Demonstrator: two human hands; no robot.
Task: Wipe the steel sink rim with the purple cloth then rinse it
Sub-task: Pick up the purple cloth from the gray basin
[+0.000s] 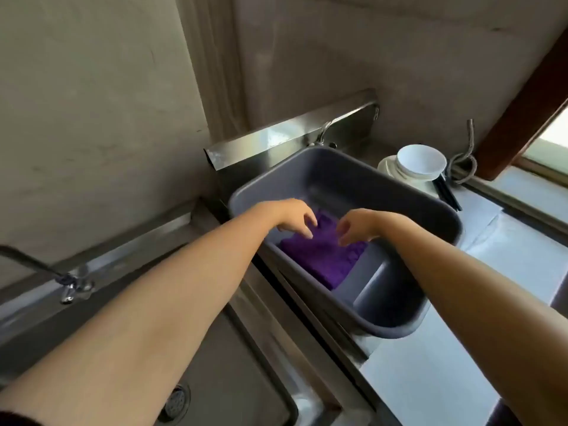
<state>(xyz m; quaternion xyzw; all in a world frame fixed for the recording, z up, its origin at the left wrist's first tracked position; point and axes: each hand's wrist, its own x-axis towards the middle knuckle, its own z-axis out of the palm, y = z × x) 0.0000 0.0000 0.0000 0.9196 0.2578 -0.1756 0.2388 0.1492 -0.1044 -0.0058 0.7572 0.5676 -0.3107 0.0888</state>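
Note:
The purple cloth point(322, 259) lies spread over the near wall of a grey plastic basin point(384, 179), partly inside it. My left hand point(296, 218) hovers over the cloth's far left part with fingers apart and curled down, fingertips at or just above the fabric. My right hand point(353, 227) hangs over the cloth's right part, fingers apart and bent, holding nothing. The steel sink point(246, 364) is at the lower left, its rim point(276, 302) running between the sink bowl and the basin. Both forearms reach in from the bottom of the view.
A tap point(69, 284) stands at the sink's left back edge, with a drain strainer point(176, 401) in the bowl. A second faucet point(325, 130) rises behind the basin. Stacked white bowls point(419, 164) and dark chopsticks point(448, 193) sit on the counter to the right, beside a knotted cord point(464, 167).

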